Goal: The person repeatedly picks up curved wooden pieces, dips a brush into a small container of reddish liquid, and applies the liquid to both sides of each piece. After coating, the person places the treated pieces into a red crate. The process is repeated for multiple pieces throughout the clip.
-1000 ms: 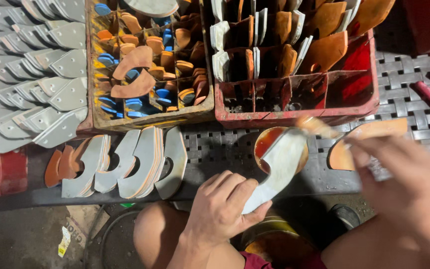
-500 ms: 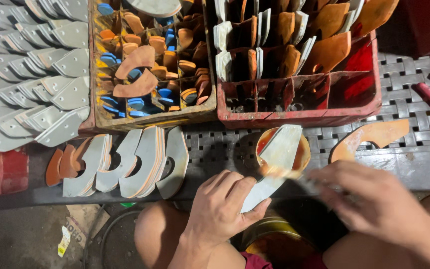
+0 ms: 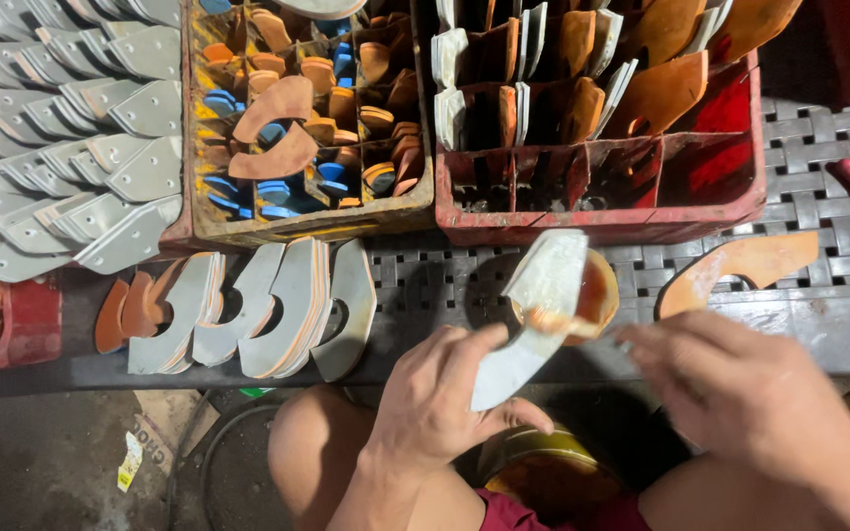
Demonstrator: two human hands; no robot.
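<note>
My left hand (image 3: 435, 403) grips the lower end of a curved grey-white sole piece (image 3: 543, 295) and holds it tilted over a small bowl of orange glue (image 3: 597, 290) on the black grid bench (image 3: 425, 280). My right hand (image 3: 740, 393), blurred, is low at the right and holds a thin brush (image 3: 555, 321). The brush's orange tip touches the middle of the piece. My bare knees are below the bench.
A red crate (image 3: 602, 221) with upright orange and white pieces and a yellowish crate (image 3: 307, 221) of orange and blue bits stand behind. Fanned grey curved pieces (image 3: 268, 310) lie at left, grey plates (image 3: 61, 157) beyond. An orange curved piece (image 3: 740, 264) lies at right, a round tin (image 3: 543, 472) below.
My right hand has come down and left from beside the orange piece to the grey piece, and the brush tip now rests on it. The left hand keeps its hold.
</note>
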